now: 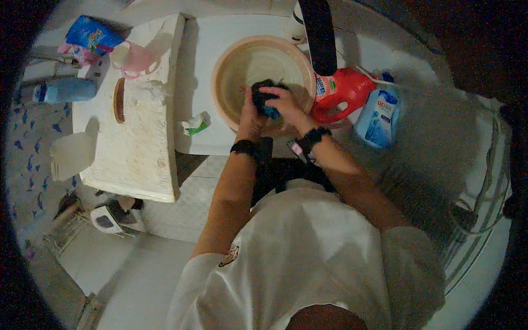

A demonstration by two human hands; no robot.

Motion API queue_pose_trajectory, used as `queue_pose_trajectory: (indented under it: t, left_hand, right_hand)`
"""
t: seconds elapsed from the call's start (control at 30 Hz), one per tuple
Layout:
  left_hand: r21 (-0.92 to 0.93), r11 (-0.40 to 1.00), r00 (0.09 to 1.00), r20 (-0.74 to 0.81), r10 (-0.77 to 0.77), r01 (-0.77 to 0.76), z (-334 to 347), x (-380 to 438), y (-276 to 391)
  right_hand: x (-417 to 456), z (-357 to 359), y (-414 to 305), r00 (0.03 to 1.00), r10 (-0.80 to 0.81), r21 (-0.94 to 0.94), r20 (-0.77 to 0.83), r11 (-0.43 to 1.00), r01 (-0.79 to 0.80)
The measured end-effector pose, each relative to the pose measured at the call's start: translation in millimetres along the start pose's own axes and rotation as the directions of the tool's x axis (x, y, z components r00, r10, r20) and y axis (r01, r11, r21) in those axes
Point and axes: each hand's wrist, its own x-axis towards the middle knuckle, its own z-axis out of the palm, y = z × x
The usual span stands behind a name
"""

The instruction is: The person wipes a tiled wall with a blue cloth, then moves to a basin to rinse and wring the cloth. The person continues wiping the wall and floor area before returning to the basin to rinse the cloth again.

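A pale pink plastic basin (220,101) with cloudy water (255,55) stands in front of me. Over its near side, my left hand (251,113) and my right hand (286,103) grip a bunched dark cloth (260,95) from both sides. A blue patch (272,112) shows at the lower end of the bundle, between the hands. What kind of item the cloth is cannot be made out. My right-hand fingers lie across its top, and most of the left-hand fingers are hidden.
Right of the basin are a red jug (346,93) and a blue bottle (379,117). A black, elongated object (319,37) juts in above. On the left, a worn white surface (140,144) carries a wooden comb (119,101) and a pink cup (138,57). A crumpled wrapper (196,125) lies nearby.
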Motion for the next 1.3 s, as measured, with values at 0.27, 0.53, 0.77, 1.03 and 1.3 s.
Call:
queue_pose_trajectory:
  t: [0.27, 0.53, 0.77, 1.03, 1.3]
  left_hand:
    - [-0.190, 0.979, 0.973, -0.203, -0.111, 0.072, 2.8, -5.6, -9.7]
    - [0.820, 0.557, 0.977, 0.015, 0.212, -0.134, -3.7, -4.2, 12.1]
    - [0.716, 0.659, 0.919, -0.061, 0.389, -0.231, -2.4, 4.7, 27.5]
    - [0.051, 0.993, 0.992, -0.066, -0.104, 0.107, 18.9, -12.6, 12.3]
    - [0.067, 0.995, 0.998, -0.001, -0.069, 0.069, 4.8, -0.2, -1.5]
  right_hand:
    - [-27.3, 30.6, -27.2, 0.975, -0.220, -0.634, -0.036, 0.759, 0.148]
    - [35.4, -36.5, -2.6, 0.881, -0.373, -0.938, -0.291, 0.292, -0.186]
    - [6.8, -11.9, -6.7, 0.986, -0.081, -0.990, 0.143, -0.003, 0.143]
    - [8.1, -4.4, 1.0, 0.953, -0.279, -0.154, 0.122, 0.943, 0.296]
    - [-23.0, 24.7, -21.4, 0.952, -0.249, -0.610, -0.175, 0.787, 0.094]
